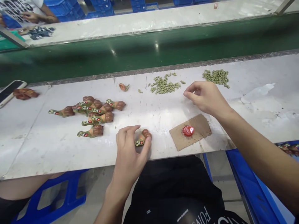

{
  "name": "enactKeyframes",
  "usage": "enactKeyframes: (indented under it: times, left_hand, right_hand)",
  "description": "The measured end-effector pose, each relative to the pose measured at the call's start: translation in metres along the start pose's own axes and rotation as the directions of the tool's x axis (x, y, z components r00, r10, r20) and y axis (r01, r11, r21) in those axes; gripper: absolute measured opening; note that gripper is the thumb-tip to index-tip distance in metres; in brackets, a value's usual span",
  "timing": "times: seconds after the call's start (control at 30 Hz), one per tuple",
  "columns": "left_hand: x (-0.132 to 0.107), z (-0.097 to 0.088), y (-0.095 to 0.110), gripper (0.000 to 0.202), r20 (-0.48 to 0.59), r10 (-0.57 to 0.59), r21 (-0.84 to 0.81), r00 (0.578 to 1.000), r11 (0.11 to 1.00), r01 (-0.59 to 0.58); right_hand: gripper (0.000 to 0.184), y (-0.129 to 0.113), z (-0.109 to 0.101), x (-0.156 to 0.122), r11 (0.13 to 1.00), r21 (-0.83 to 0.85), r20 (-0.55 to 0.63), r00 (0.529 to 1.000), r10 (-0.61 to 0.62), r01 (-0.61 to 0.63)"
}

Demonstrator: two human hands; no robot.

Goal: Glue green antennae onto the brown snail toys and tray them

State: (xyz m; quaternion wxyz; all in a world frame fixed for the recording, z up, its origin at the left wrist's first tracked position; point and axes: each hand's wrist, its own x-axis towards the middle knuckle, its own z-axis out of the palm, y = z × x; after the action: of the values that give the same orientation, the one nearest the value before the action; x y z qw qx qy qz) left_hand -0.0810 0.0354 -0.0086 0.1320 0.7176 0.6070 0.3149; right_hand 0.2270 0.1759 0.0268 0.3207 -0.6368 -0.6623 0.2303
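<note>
My left hand point(129, 146) rests on the white bench near its front edge, fingers curled round a small brown-and-green snail toy point(143, 138). My right hand point(205, 97) hovers further back on the right, thumb and forefinger pinched together just right of a heap of small green pegs point(164, 84); what they hold, if anything, is too small to see. A cluster of several finished snail toys point(93, 113) lies to the left of my left hand. A red glossy blob point(188, 130) sits on a scrap of cardboard point(201, 129) between my hands.
A second heap of green pegs point(216, 76) lies at the back right. A lone brown shell piece point(123, 87) lies near the belt edge. A green conveyor belt point(149, 49) runs behind the bench. A phone point(10, 91) and brown parts point(24, 93) lie far left. Another person's hands point(35, 17) work at the top left.
</note>
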Motion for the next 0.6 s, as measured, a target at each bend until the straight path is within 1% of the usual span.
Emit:
enactKeyframes:
  times: [0.07, 0.13, 0.17, 0.23, 0.3, 0.37, 0.43, 0.47, 0.53, 0.6]
  left_hand:
    - [0.001, 0.0, -0.004, 0.019, 0.041, -0.026, 0.032, 0.999, 0.999, 0.024]
    - [0.002, 0.0, -0.005, 0.014, 0.122, -0.032, 0.024, 0.992, 0.999, 0.029]
    - [0.001, 0.0, -0.004, 0.014, 0.155, -0.033, -0.002, 0.987, 0.999, 0.034]
    - [-0.001, 0.002, 0.001, 0.016, 0.17, -0.045, -0.097, 0.984, 0.993, 0.062]
    - [-0.006, 0.005, 0.013, 0.023, 0.134, -0.061, -0.258, 0.989, 0.961, 0.095]
    - [-0.011, 0.009, 0.031, 0.03, 0.115, -0.073, -0.449, 0.991, 0.886, 0.118]
    - [-0.014, 0.014, 0.052, 0.032, 0.175, -0.037, -0.611, 0.984, 0.78, 0.138]
    - [-0.014, 0.016, 0.062, 0.031, 0.228, -0.005, -0.669, 0.974, 0.726, 0.16]
    - [-0.012, 0.022, 0.082, 0.022, 0.321, 0.069, -0.762, 0.945, 0.611, 0.214]
    - [-0.008, 0.028, 0.095, 0.01, 0.369, 0.11, -0.825, 0.923, 0.497, 0.27]
  right_hand:
    - [0.012, -0.007, -0.013, -0.023, 0.981, 0.187, 0.031, 0.998, 0.049, -0.054]
    - [0.017, -0.011, -0.023, -0.047, 0.925, 0.363, 0.09, 0.992, 0.085, -0.112]
    - [0.018, -0.012, -0.026, -0.059, 0.884, 0.448, 0.116, 0.989, 0.092, -0.135]
    - [0.018, -0.013, -0.029, -0.081, 0.786, 0.594, 0.154, 0.983, 0.098, -0.171]
    - [0.015, -0.015, -0.027, -0.103, 0.689, 0.699, 0.165, 0.981, 0.102, -0.19]
    - [0.011, -0.02, -0.02, -0.122, 0.604, 0.773, 0.158, 0.981, 0.113, -0.194]
    - [0.008, -0.026, -0.011, -0.14, 0.526, 0.827, 0.147, 0.979, 0.138, -0.198]
    - [0.008, -0.029, -0.007, -0.147, 0.486, 0.849, 0.152, 0.977, 0.152, -0.208]
    - [0.007, -0.032, 0.0, -0.16, 0.411, 0.88, 0.183, 0.968, 0.17, -0.239]
    - [0.006, -0.033, 0.004, -0.168, 0.362, 0.892, 0.22, 0.96, 0.174, -0.27]
